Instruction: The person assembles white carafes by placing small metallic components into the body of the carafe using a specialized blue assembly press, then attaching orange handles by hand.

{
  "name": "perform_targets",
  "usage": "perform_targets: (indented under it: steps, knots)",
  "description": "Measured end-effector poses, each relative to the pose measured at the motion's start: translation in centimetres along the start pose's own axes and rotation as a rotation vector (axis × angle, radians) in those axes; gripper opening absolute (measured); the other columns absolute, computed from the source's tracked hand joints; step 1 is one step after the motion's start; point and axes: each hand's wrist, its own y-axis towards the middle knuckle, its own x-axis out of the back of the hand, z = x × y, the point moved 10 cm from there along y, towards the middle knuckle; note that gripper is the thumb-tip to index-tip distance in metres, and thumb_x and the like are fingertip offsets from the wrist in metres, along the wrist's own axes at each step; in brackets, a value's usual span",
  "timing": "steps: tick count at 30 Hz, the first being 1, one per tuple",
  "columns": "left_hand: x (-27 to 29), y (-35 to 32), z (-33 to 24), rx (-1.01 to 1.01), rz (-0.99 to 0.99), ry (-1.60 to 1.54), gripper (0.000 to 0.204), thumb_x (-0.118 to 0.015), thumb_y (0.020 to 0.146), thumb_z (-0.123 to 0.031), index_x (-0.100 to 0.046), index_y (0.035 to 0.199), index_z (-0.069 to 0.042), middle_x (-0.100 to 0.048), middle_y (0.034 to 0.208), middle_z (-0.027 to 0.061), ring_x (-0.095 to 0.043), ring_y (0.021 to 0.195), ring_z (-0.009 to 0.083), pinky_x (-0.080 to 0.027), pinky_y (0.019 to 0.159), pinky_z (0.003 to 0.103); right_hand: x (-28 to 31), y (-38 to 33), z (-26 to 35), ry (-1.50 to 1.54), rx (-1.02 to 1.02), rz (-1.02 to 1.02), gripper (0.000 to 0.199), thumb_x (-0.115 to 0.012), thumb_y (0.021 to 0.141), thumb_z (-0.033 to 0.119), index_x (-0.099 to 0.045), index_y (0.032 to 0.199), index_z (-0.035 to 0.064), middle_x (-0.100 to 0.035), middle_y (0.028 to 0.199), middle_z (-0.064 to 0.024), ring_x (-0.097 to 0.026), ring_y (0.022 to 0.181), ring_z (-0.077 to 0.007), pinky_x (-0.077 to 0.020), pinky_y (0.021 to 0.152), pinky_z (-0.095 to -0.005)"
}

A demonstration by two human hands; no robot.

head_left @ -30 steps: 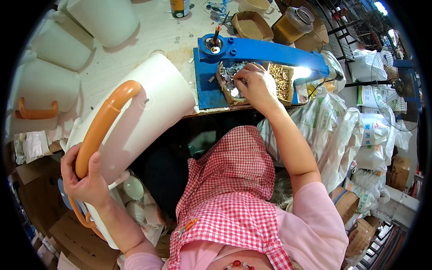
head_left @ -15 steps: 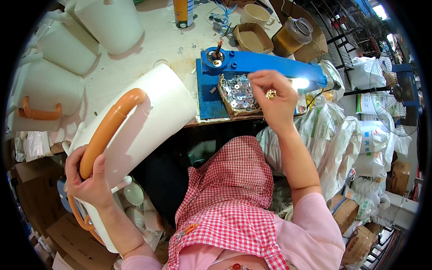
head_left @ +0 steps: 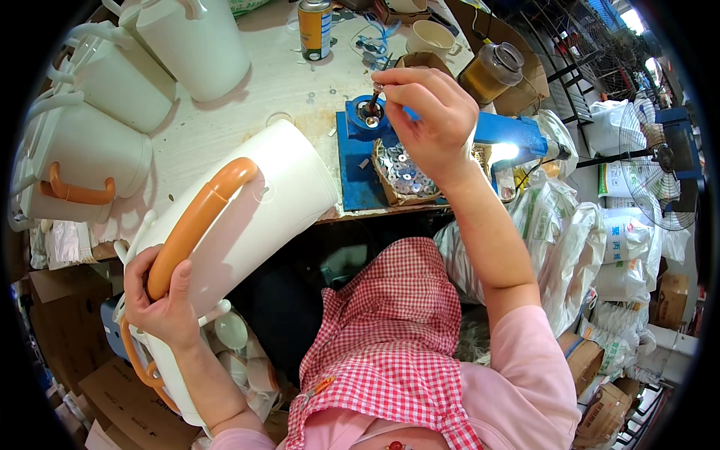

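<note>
Blue printed characters (head_left: pixel 619 233) on a white sack (head_left: pixel 628 251), dark print on a brown cardboard box (head_left: pixel 124 399)

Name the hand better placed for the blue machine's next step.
Probably the right hand: its fingertips are near the dark rod on the machine; the left hand grips the orange handle of the white container.

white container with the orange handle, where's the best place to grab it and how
Probably by the orange handle, from the person's left: it arches clear of the tilted white container, leaving room for fingers to wrap around. The left hand grips its lower end that way.
</note>
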Motion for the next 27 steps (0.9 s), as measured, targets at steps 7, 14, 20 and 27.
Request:
perform_targets:
  steps: [7,14,20,27]
  knots:
    - [-0.3,0.4,-0.1,-0.012,-0.002,-0.007,0.033,-0.086,0.079,-0.010,-0.066,0.103,0.002,-0.066,0.095,0.0048,-0.062,0.083,0.0119,-0.050,0.078,0.023,-0.2,-0.4,-0.2,-0.036,0.055,-0.002,0.015,-0.073,0.070,-0.001,-0.064,0.080,0.0065,-0.074,0.096,-0.0042,-0.068,0.073,-0.0222,-0.0530,0.060,-0.0298]
    - [1.8,3.5,0.4,0.037,-0.079,-0.005,0.032,-0.084,0.079,-0.006,-0.067,0.105,0.003,-0.068,0.097,0.0048,-0.062,0.085,0.0113,-0.050,0.080,0.024,-3.0,-5.1,0.7,0.609,-0.759,0.199,0.040,-0.074,0.090,0.024,-0.058,0.116,-0.0014,-0.073,0.108,-0.0155,-0.069,0.092,-0.0257,-0.0543,0.079,-0.0355]
    - [-4.6,7.6,-6.7,-0.150,-0.060,-0.067,0.026,-0.085,0.077,-0.003,-0.070,0.098,0.001,-0.070,0.091,0.0032,-0.063,0.082,0.0096,-0.051,0.077,0.023,-5.1,-6.4,1.0,1.152,-1.003,0.194,0.043,-0.068,0.098,0.031,-0.063,0.120,-0.0056,-0.071,0.104,-0.0063,-0.063,0.095,-0.0119,-0.0515,0.085,-0.0292]
    - [-11.8,8.9,-9.0,-0.205,0.026,-0.141,0.033,-0.091,0.075,-0.011,-0.071,0.098,0.000,-0.070,0.085,0.0019,-0.062,0.075,0.0076,-0.051,0.071,0.020,-1.7,-8.3,-3.3,1.086,-0.968,-0.066,0.039,-0.067,0.099,0.029,-0.066,0.120,-0.0031,-0.071,0.107,-0.0058,-0.064,0.097,-0.0120,-0.0510,0.088,-0.0293]
